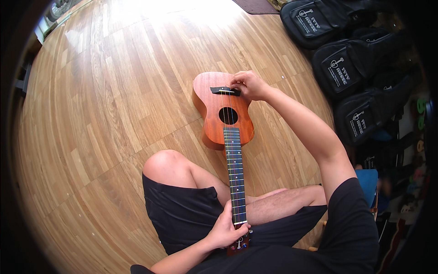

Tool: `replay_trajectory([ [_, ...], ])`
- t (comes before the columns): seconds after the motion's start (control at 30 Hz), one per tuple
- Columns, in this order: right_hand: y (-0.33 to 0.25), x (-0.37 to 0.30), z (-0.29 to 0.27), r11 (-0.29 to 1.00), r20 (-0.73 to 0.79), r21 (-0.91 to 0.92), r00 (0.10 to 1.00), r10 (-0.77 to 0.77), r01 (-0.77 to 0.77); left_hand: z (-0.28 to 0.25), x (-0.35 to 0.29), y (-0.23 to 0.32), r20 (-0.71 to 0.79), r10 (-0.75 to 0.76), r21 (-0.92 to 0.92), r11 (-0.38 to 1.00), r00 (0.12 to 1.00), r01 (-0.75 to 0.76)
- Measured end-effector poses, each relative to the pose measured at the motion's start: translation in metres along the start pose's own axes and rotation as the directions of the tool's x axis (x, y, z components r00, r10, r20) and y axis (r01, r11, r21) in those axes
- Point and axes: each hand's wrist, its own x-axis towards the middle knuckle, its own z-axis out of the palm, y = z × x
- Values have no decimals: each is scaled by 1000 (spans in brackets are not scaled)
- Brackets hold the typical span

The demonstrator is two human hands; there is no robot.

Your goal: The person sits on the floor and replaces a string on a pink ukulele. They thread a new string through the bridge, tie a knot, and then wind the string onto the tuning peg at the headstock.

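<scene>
A reddish-brown ukulele [211,119] lies face up, its body on the floor away from me and its neck pointing toward my lap. My left hand [224,229] is wrapped round the neck by the nut, with the thumb across the front beside the headstock [238,245]. At the far end, the fingers of my right hand [249,86] are pinched together at the right end of the black bridge [218,90]. Whatever is between those fingertips is too small to make out. Strings run from the bridge over the sound hole [228,116] and along the fretboard [236,176].
My bent legs [169,170] lie on either side of the neck on the wooden floor [114,105]. Several black instrument bags [340,68] line the right side. A blue object [366,180] stands near my right elbow. Bright light reflects off the far floor.
</scene>
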Motion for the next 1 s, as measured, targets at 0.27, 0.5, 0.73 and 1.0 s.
replay_trajectory([
  [0.27,4,-4,8,993,-119,-56,987,-106,100,-2,0,0,20,-11,26,1000,1000,11],
  [0.5,-7,-3,11,992,-129,-10,984,126,-128,0,-1,2,-3,-1,16,1000,1000,1],
  [0.73,-10,-20,24,991,-263,-114,960,-97,69,-1,1,-4,1,16,-7,1000,1000,-16],
  [1.0,-19,-35,45,985,-465,-157,875,-135,69,-3,0,-3,23,-16,5,1000,1000,16],
])
